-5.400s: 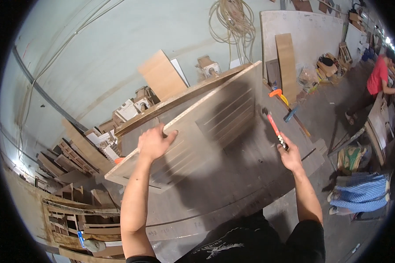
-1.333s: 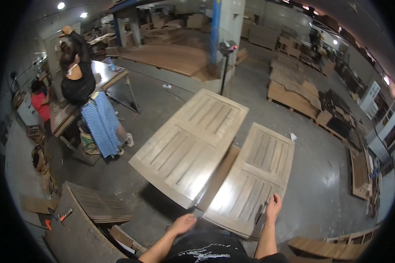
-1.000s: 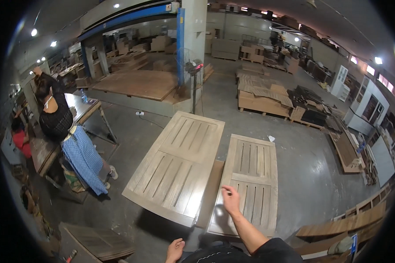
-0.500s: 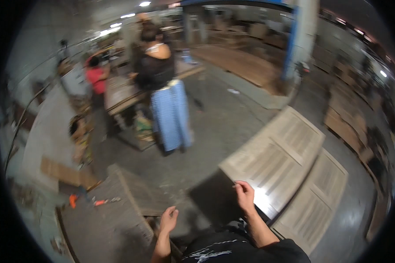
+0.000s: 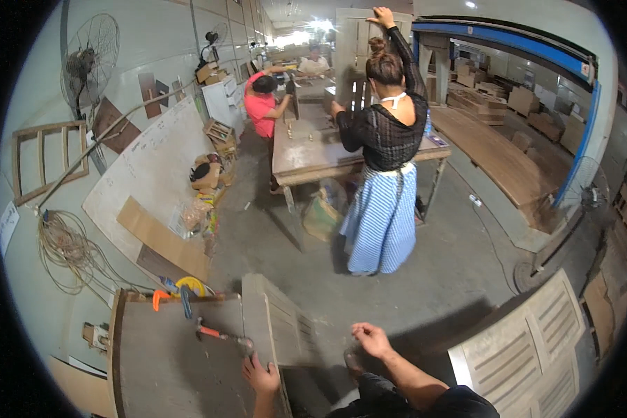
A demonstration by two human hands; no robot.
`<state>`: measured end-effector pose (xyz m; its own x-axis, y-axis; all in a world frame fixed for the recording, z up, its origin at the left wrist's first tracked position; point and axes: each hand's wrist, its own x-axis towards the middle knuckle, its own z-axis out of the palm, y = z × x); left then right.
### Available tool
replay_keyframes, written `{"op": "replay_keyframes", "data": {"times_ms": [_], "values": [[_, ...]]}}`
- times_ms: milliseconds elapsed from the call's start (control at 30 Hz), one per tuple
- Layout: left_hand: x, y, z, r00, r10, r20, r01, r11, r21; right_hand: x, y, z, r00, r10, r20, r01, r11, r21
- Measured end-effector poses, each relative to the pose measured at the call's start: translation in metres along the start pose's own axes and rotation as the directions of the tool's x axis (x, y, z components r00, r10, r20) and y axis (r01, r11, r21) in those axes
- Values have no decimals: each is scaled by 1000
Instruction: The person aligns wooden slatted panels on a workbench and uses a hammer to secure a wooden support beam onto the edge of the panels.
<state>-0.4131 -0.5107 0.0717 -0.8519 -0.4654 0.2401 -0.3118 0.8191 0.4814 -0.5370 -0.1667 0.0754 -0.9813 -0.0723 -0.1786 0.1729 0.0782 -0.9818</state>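
Note:
My left hand (image 5: pixel 261 376) lies with fingers spread at the right edge of a brown worktable (image 5: pixel 167 362), empty. Just beyond its fingertips rests a hammer (image 5: pixel 219 334) with a red and black handle. A pale wooden panelled door (image 5: pixel 289 324) leans at the table's right side, close to that hand. My right hand (image 5: pixel 373 339) hangs in the air over the floor, its fingers loosely bent and apart, holding nothing. Lying to its right are wooden panelled doors (image 5: pixel 515 352), apart from the hand.
An orange-handled tool (image 5: pixel 159 299), a blue tool (image 5: pixel 186 303) and a yellow ring-shaped item (image 5: pixel 191 285) lie at the table's far edge. Ahead, a person in a blue checked skirt (image 5: pixel 380 223) steadies an upright door at another table (image 5: pixel 313 161). Someone in red (image 5: pixel 260 115) works opposite.
My view has swung left, toward the worktable and the wall. The left hand has come onto the table's edge; the right hand has moved away from the doors on the right.

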Motion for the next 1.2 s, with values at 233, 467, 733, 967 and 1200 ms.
{"op": "replay_keyframes", "data": {"times_ms": [233, 467, 733, 967, 1200], "values": [[32, 60, -20, 979, -185, 81, 161, 957, 242, 134, 49, 144, 978, 58, 202, -61, 998, 8], [43, 59, -20, 972, -209, 106, 201, 976, 84, 208, 67, 265, 866, 365, 342, -195, 876, -442], [42, 45, -10, 947, -316, 53, 310, 946, 91, 198, 116, 308, 714, -74, 696, 560, 657, -504], [59, 46, 6, 950, -257, 180, 239, 964, 114, 231, 241, 303, 872, 324, 366, -468, 771, 432], [40, 46, -9, 974, -225, 33, 224, 974, 26, 163, 93, 190, 759, 531, 377, -598, 797, 81]]}}
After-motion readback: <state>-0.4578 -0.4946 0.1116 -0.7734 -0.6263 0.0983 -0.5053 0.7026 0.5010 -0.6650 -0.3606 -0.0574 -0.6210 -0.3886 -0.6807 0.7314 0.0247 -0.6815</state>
